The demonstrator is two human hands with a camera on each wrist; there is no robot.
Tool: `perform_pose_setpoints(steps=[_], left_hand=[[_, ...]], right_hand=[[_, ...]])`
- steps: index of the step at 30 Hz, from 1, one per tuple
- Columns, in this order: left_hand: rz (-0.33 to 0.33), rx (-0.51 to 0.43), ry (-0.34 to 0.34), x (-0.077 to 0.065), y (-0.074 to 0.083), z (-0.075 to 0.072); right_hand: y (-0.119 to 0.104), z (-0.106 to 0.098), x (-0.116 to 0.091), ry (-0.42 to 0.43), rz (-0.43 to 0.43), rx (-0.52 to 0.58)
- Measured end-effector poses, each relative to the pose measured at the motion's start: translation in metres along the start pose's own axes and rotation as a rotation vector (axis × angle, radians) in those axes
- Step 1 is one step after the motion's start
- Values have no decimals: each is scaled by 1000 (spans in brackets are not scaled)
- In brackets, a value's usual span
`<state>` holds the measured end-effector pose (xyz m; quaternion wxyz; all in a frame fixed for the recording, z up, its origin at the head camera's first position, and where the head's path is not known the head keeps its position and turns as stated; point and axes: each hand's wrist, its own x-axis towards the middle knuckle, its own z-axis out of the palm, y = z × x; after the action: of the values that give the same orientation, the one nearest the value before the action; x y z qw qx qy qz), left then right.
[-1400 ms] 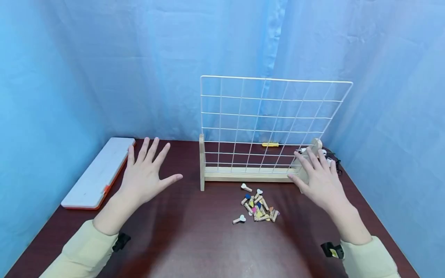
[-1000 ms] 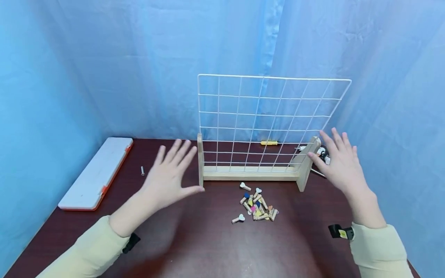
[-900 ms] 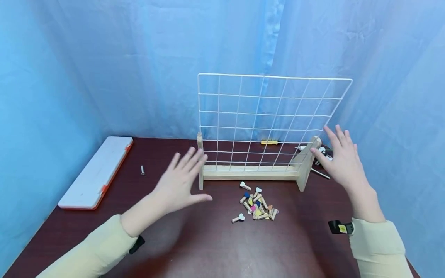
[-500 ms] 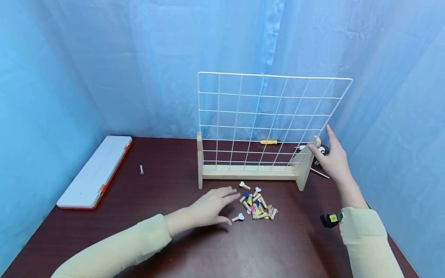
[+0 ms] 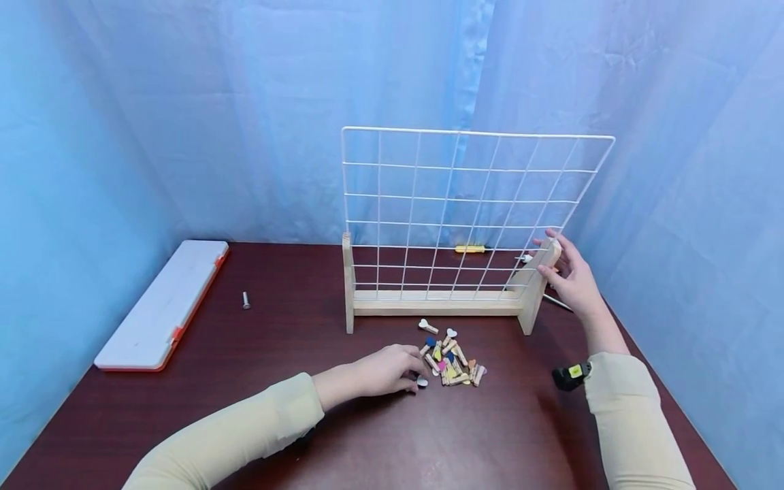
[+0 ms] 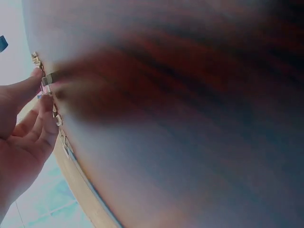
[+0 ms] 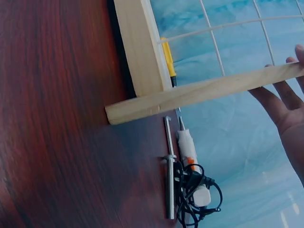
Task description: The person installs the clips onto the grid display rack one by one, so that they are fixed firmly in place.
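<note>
My left hand (image 5: 386,371) is low over the dark table, its thumb and fingers pinching a small wooden clothespin with a white heart (image 5: 422,382). The left wrist view shows that clothespin (image 6: 48,79) between thumb and fingertip, seen edge-on. Just right of it lies a pile of mini clothespins (image 5: 454,373) with coloured hearts. Behind them stands a white wire grid (image 5: 478,133) in a wooden base (image 5: 437,309). My right hand (image 5: 574,282) grips the upper part of the base's right end piece (image 5: 531,306), thumb in front, with the other fingers partly hidden behind.
At the left lies a white case (image 5: 156,313) with an orange edge, and a screw (image 5: 246,300) beside it. Behind the grid is a yellow screwdriver (image 5: 469,249). Right of the base lie a metal rod (image 7: 171,185) and a white corded tool (image 7: 186,145). Blue curtains enclose the table.
The left hand has come down and right from above the table to the clothespins and taken hold of one. The right hand has moved in and grasped the base's right end piece.
</note>
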<state>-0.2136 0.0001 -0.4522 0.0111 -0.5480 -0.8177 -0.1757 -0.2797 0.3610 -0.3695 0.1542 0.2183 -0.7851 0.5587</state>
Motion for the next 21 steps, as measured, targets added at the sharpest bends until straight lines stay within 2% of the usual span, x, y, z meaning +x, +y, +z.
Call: perform_pose_setpoints(steps=[4, 9, 13, 15, 17, 21], left_hand=[[-28, -25, -20, 1, -2, 0], [-137, -98, -33, -1, -3, -8], [-205, -178, -6, -7, -5, -19], [-210, -213, 37, -11, -6, -27], [-196, -221, 110, -16, -7, -36], [-187, -216, 314, -28, -13, -61]], right_hand=[[1, -2, 1, -27, -12, -36], [2, -3, 3, -43, -32, -47], [4, -4, 4, -56, -41, -27], [5, -6, 4, -63, -41, -13], [6, -6, 5, -68, -40, -9], [7, -6, 4, -70, -37, -10]])
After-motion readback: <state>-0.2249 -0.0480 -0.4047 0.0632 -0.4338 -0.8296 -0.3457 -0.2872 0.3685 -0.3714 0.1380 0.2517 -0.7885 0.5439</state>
